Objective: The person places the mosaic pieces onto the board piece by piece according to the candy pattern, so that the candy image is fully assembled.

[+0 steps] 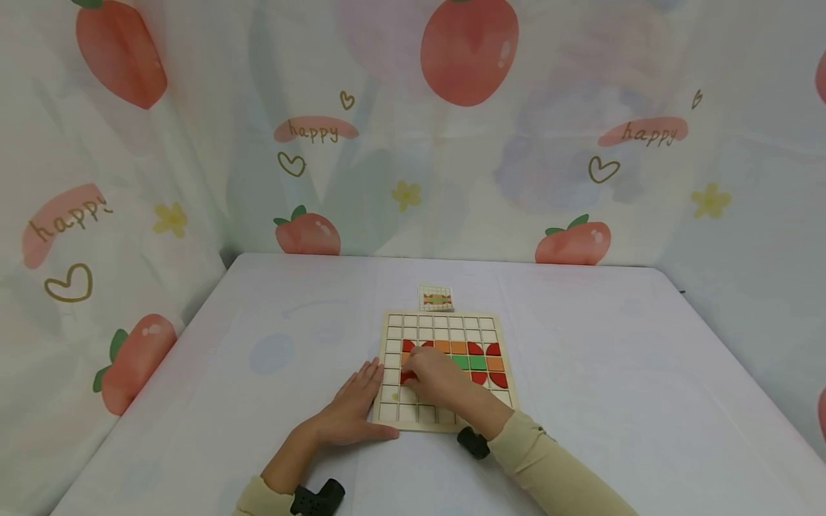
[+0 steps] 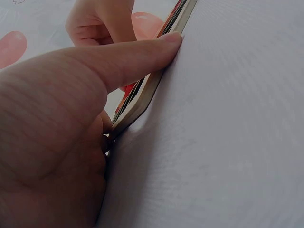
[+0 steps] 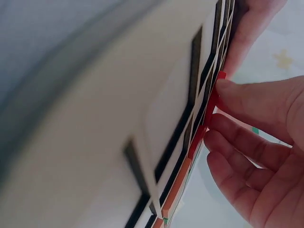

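A square wooden grid board [image 1: 390, 410] lies on the table. Red quarter-round, orange and green square tiles [image 1: 459, 362] fill a band across its middle. My left hand [image 1: 351, 405] lies along the board's left side, fingers extended, with the thumb [image 2: 142, 59] against the front edge. Over the left part of the band, my right hand [image 1: 439, 380] pinches a red tile [image 3: 213, 102] between thumb and fingertips at the board's surface. That hand hides several cells; whether the red tile is fully seated I cannot tell.
Behind the board lies a small pattern card [image 1: 436, 298] showing a grid with a coloured design. A white cloth covers the table [image 1: 613, 373]. A printed curtain [image 1: 445, 150] hangs at the back and sides. Each wrist wears a black device [image 1: 319, 497].
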`<state>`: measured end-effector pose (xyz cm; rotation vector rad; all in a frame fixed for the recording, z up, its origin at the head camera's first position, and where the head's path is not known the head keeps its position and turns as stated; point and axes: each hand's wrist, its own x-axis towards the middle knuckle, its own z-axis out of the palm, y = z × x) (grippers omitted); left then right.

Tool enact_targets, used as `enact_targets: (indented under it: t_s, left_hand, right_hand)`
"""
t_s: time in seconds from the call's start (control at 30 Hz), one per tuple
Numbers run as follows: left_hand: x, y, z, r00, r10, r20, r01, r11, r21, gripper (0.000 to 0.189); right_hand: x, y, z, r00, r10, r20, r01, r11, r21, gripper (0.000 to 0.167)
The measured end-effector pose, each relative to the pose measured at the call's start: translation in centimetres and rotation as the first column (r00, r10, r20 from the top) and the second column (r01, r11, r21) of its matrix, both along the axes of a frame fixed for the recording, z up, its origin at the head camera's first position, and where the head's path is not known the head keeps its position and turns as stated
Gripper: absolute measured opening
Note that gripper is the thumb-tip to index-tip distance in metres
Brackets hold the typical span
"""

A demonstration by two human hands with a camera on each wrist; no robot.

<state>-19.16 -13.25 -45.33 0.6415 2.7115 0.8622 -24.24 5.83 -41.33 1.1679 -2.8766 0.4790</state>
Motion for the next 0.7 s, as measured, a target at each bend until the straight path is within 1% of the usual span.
enact_targets:
  t_s: [0.27, 0.57, 0.7]
  left_hand:
    - [-0.05, 0.00, -0.08, 1.000, -0.001, -0.001, 0.001, 1.000, 0.009, 0.106]
    - [-0.09, 0.03, -0.16, 1.000, -0.002, -0.003, 0.002, 1.000, 0.008, 0.107]
    - [-0.15, 0.01, -0.17, 1.000, 0.001, -0.004, -0.001, 1.000, 0.006, 0.107]
  right_hand:
    - [-0.03, -0.04, -0.02, 1.000, -0.001, -0.009, 0.001, 1.000, -0.003, 0.012]
    - [0.08, -0.08, 0.03, 1.000, -0.012, 0.021, 0.012, 1.000, -0.011, 0.012]
    - [0.12, -0.17, 0.18, 1.000, 0.003, 0.014, -0.003, 1.000, -0.005, 0.011]
